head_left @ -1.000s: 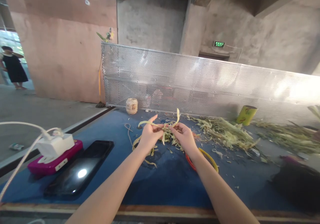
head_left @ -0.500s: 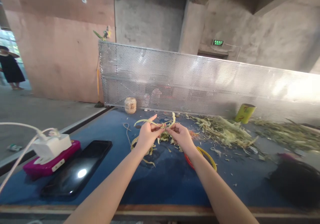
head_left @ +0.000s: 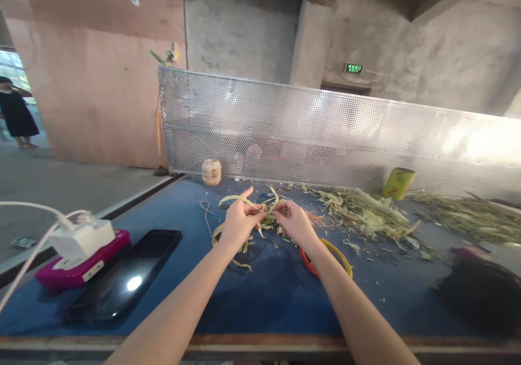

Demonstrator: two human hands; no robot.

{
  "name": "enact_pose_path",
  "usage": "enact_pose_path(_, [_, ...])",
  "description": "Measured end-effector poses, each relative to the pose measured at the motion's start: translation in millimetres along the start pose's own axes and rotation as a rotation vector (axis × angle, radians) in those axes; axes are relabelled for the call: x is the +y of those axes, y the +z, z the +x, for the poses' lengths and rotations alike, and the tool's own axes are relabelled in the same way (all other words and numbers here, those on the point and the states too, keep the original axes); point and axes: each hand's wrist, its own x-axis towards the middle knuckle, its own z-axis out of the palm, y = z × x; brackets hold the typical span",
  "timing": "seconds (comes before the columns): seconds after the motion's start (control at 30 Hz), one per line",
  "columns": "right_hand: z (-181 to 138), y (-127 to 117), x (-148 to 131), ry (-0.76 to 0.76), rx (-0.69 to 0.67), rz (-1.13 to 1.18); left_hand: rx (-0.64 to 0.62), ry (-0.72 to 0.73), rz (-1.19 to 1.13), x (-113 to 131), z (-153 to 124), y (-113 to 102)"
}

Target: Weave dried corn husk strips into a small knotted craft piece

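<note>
Above the blue table (head_left: 268,294), my left hand (head_left: 237,223) and my right hand (head_left: 295,222) meet fingertip to fingertip. Both pinch pale green husk strips (head_left: 266,209) that curl up and sideways between them. More loose strips (head_left: 222,230) hang and lie under my left hand. Under my right wrist lie a red ring and a yellow ring (head_left: 336,254).
A heap of husks (head_left: 366,216) spreads at the right along the perforated metal screen (head_left: 325,132). A twine spool (head_left: 212,171) and a yellow-green cup (head_left: 399,183) stand at the back. A black phone (head_left: 122,283), a magenta box with a white charger (head_left: 81,245) and a dark bag (head_left: 484,297) lie nearer. A person (head_left: 16,110) stands far left.
The upright end of the strip has bent down lower between my fingers, and my hands have drawn slightly closer together. Nothing else on the table has moved.
</note>
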Motion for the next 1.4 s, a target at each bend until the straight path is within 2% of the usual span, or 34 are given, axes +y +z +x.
enact_pose_path(0.07, [-1,-2,0,-0.009,-0.042,-0.051,0.014,0.006,0.016,-2,1,-1])
enact_pose_path(0.17, [-3,-4,-1,-0.025,-0.205,-0.09,0.007,-0.004,0.009,-3,2,-2])
enact_pose_path(0.23, [-5,-4,-4,-0.091,-0.257,-0.111,-0.005,-0.025,-0.022,-3,3,-3])
enact_pose_path(0.53, [-9,-11,-12,-0.455,-0.1,-0.505,0.0,-0.093,-0.066,2,1,-3])
enact_pose_path(0.83, [-14,-13,-17,-0.644,-0.234,-0.597,0.02,-0.114,-0.036,1,-1,-5])
enact_pose_path(0.9, [-14,-12,-18,-0.677,-0.228,-0.586,0.0,-0.107,-0.036,2,-1,-5])
enact_pose_path(0.97, [-13,-11,-17,-0.709,-0.164,-0.555,-0.018,-0.097,-0.033,2,-1,-5])
enact_pose_path(1.1, [-7,-13,-13,-0.709,-0.068,-0.465,-0.093,-0.088,-0.096,3,-1,-3])
enact_pose_path(1.23, [-5,-16,-11,-0.608,-0.185,-0.364,-0.196,-0.108,-0.148,6,-2,-2])
enact_pose_path(1.4, [-3,-17,-10,-0.574,-0.197,-0.395,-0.165,-0.138,-0.083,8,-2,-3])
